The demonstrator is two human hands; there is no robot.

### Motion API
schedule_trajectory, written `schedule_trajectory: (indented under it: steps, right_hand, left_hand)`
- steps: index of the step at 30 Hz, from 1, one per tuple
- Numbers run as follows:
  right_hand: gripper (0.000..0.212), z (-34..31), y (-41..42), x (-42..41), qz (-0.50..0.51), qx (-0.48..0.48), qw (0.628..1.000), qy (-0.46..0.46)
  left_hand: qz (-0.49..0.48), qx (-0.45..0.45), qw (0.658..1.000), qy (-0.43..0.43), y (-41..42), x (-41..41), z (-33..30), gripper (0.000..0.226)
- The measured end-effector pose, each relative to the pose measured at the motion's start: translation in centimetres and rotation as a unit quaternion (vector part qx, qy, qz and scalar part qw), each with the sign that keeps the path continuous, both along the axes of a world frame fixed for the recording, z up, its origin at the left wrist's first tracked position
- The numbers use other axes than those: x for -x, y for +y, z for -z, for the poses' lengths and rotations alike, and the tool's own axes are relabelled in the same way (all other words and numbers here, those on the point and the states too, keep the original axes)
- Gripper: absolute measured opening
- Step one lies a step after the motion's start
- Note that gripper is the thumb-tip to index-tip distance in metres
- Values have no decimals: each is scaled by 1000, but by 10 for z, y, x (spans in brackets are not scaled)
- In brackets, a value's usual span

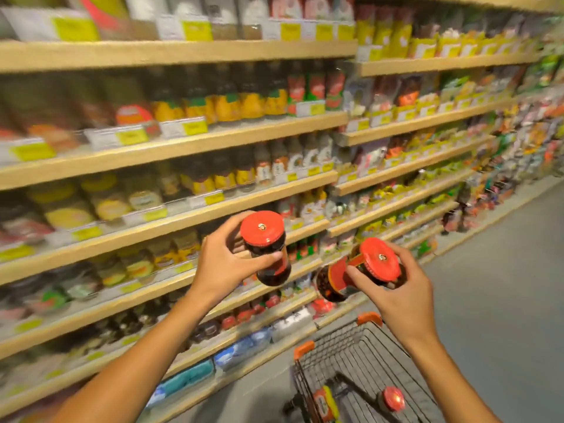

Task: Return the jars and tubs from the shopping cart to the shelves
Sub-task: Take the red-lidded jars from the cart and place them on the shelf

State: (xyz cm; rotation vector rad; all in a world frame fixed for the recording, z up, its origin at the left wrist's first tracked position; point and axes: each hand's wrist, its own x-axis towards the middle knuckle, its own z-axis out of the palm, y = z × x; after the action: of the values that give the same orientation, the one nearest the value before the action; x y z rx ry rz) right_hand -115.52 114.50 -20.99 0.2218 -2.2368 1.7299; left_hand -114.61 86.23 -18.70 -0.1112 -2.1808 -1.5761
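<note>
My left hand (224, 257) grips a dark jar with a red lid (267, 247), held upright in front of the shelves. My right hand (396, 288) grips a second jar of the same kind (360, 270), tilted with its red lid toward me and its base pointing left. Both jars hang in the air above the shopping cart (363, 355). Inside the cart lies another red-lidded jar (392, 399), and a jar with a red and yellow label (325, 403) sits by its left wall.
Wooden shelves (183, 221) packed with jars, bottles and packets run along the left and recede to the right. Yellow price tags line their edges. Grey floor (488, 300) stretches to the right of the cart. The picture is blurred by motion.
</note>
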Motion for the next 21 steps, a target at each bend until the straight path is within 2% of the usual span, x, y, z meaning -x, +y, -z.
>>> schedule_trajectory:
  steps: [6, 11, 17, 21]
  right_hand:
    - [54, -25, -104, -14, -120, -13, 992, 32]
    - [62, -38, -198, -50, -195, -3, 979, 65]
    - [67, -44, -323, -106, -282, 1, 957, 65]
    - [65, -48, -396, -148, -333, -8, 939, 81]
  left_hand:
    - [-115, -22, 993, 20, -90, -80, -18, 73]
    - [-188, -10, 981, 35, -167, -156, -29, 70]
    - [-276, 25, 960, 36, -260, -260, -36, 79]
    - [-327, 39, 943, 42, -310, -330, -40, 78]
